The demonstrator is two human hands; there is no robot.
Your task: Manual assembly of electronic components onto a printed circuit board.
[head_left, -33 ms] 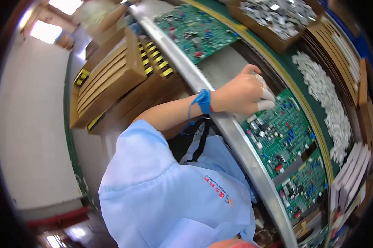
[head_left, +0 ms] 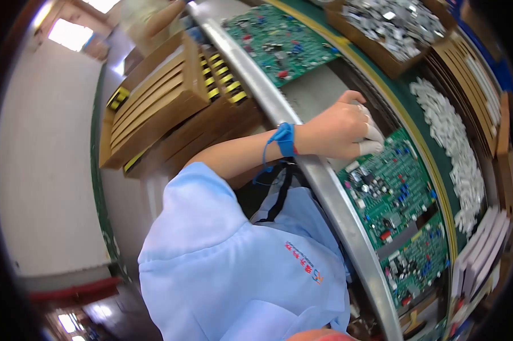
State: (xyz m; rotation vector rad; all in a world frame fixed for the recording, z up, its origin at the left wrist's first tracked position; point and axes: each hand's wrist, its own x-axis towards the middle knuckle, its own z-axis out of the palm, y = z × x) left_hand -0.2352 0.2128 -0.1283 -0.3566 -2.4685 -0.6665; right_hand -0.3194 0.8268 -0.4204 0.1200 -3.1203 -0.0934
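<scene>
My left hand (head_left: 344, 128) reaches across from the left, wearing a blue wrist strap (head_left: 283, 140). Its fingers are curled, with white finger covers on some of them, and the little finger is bare. The covered fingertips come together at the upper left edge of a green circuit board (head_left: 390, 187) crowded with parts. Whether anything small sits between them is hidden. My left wrist lies over a metal rail (head_left: 324, 182) that runs along the line. A second circuit board (head_left: 418, 261) lies just nearer, and a larger one (head_left: 279, 42) lies farther up. My right hand is out of sight.
Cardboard boxes (head_left: 154, 96) with black-and-yellow parts (head_left: 228, 79) stand left of the rail. Beyond the line are a box of silver metal pieces (head_left: 395, 25), a heap of white parts (head_left: 452, 148) and white slabs (head_left: 478, 250). Another person's blurred arm (head_left: 164, 20) shows at the top.
The whole view has shifted slightly, so the boards and boxes appear a little farther right at the top. My left hand keeps its curled shape at the same board's edge.
</scene>
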